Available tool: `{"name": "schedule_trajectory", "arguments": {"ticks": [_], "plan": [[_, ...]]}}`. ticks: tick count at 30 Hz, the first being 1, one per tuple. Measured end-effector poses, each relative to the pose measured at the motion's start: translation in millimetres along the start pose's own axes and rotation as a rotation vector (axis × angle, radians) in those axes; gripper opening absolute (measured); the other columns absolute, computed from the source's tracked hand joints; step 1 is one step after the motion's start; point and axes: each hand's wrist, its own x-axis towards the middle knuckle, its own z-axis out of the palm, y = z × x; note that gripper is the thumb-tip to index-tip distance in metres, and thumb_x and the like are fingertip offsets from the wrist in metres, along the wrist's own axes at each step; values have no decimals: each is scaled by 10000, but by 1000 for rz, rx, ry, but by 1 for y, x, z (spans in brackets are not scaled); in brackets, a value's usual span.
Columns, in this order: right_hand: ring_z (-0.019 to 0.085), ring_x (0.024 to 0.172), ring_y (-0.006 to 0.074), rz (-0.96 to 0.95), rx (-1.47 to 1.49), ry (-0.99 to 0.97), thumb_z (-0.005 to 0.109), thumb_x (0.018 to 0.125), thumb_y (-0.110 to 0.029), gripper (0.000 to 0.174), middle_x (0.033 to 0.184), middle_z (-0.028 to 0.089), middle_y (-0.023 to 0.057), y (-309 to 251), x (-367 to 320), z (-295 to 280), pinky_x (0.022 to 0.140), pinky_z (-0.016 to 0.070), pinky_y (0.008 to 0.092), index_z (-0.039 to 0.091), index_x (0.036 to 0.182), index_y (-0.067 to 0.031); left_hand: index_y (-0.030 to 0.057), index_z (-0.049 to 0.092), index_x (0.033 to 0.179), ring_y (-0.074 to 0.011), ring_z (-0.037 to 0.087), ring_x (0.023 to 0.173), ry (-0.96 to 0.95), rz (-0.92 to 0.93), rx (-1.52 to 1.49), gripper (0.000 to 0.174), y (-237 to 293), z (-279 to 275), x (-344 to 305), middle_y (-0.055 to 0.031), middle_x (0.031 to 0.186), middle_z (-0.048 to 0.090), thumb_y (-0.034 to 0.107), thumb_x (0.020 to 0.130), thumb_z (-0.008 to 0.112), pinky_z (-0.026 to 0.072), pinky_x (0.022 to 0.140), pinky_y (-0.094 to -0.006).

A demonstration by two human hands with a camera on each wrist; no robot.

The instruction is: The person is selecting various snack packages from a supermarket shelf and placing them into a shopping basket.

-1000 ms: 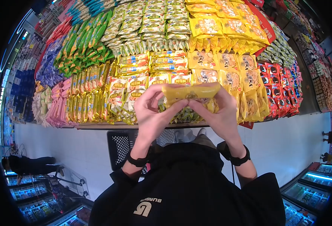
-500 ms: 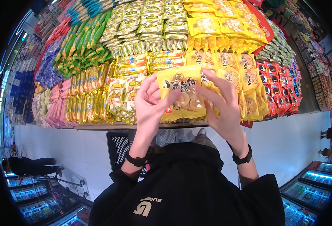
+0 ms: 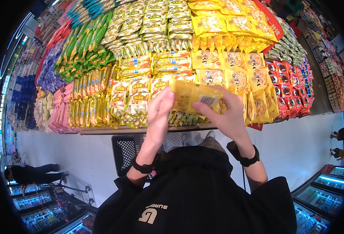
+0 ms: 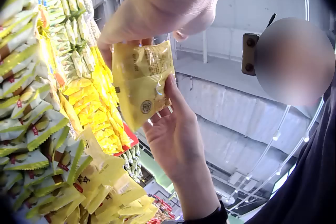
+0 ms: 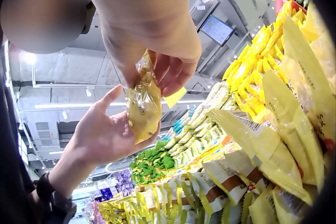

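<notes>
A yellow biscuit packet (image 3: pixel 186 97) is held over the front of the snack display in the head view, its printed back with a barcode facing up. My right hand (image 3: pixel 230 117) grips its right side, thumb laid across the back near the barcode. At the left edge, my left hand (image 3: pixel 159 111) touches the packet with extended fingers. The right wrist view shows the left palm (image 5: pixel 94 134) spread, thumb apart, the packet (image 5: pixel 144 108) against its fingers. In the left wrist view the right thumb presses the edge of the packet (image 4: pixel 139 82).
Stacked yellow biscuit packets (image 3: pixel 238 80) lie beyond the right hand, red packets (image 3: pixel 291 89) farther right. Gold packets (image 3: pixel 90 99) and green ones (image 3: pixel 90 43) fill the left. A black basket (image 3: pixel 125 152) is below the display edge. Another person (image 3: pixel 35 171) stands with a cart at left.
The packet has turned from edge-on to its front with biscuits showing, then to its barcode side. The left thumb has come off its face; the right hand has taken a firmer grip.
</notes>
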Motion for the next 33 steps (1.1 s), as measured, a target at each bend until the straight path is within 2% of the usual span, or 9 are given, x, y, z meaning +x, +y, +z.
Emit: {"name": "schedule_trajectory", "arguments": {"ticks": [2, 6, 12, 18, 20, 23, 27, 30, 33], "plan": [[693, 720, 140, 65, 152, 9, 777, 831, -188, 270, 835, 733, 81, 4, 0, 3, 678, 539, 278, 708, 1019, -7, -55, 583, 1212, -107, 624, 1031, -39, 29, 123, 274, -1, 6, -2, -108, 1150, 672, 44, 958, 612, 494, 895, -257], [665, 685, 69, 224, 358, 61, 745, 870, -208, 265, 825, 734, 62, 4, -1, 9, 612, 516, 227, 705, 1007, 15, -52, 593, 1175, -110, 657, 967, -22, 4, 76, 264, 1, 11, -1, -102, 1109, 690, 7, 925, 653, 532, 827, -244], [591, 616, 6, 287, 380, 34, 740, 880, -194, 234, 778, 709, 22, 13, -3, 6, 517, 434, 183, 712, 1005, 2, -48, 590, 1168, -122, 670, 958, -31, -34, 90, 302, 1, 11, 0, -112, 1085, 700, -16, 885, 690, 546, 833, -250], [562, 612, 4, 311, 437, 137, 736, 884, -176, 189, 777, 689, -13, 12, -3, 4, 531, 423, 180, 699, 969, -12, -42, 584, 1174, -144, 678, 967, -14, 43, 218, 457, 1, 7, -3, -123, 1089, 693, -67, 764, 784, 561, 852, -271], [554, 625, 8, 216, 420, 56, 732, 886, -173, 177, 765, 680, -18, 20, -4, -1, 559, 430, 186, 675, 937, -14, -38, 587, 1170, -151, 680, 968, -28, -1, 189, 476, 0, -7, -1, -122, 1092, 691, -68, 744, 799, 568, 848, -285], [536, 635, 11, 229, 381, -35, 728, 890, -170, 172, 744, 665, -25, 10, -2, -5, 594, 437, 195, 642, 905, -23, -36, 587, 1171, -161, 682, 969, -46, 60, 228, 474, 3, -20, 3, -123, 1082, 694, -77, 745, 791, 573, 852, -304], [498, 625, -3, 292, 384, -133, 716, 900, -171, 171, 731, 655, -25, 11, -1, -4, 581, 409, 182, 634, 947, -29, -58, 629, 1091, -105, 664, 936, -190, -29, 299, 344, 22, -20, 2, -98, 1027, 711, -75, 775, 765, 543, 829, -246], [485, 633, -19, 344, 394, -89, 679, 936, -180, 163, 737, 648, -30, 18, -1, 5, 558, 371, 167, 631, 962, -27, -54, 646, 1060, -58, 642, 866, -103, -62, 195, 226, 25, -5, 4, -68, 990, 715, -28, 850, 722, 509, 766, -200], [462, 629, -29, 315, 488, 61, 637, 974, -198, 184, 733, 633, -35, 7, 2, 10, 534, 334, 166, 629, 944, -16, -44, 646, 1054, -27, 613, 805, 42, -75, 67, 150, 7, -19, 8, -37, 941, 707, 22, 921, 667, 471, 708, -175]]}}
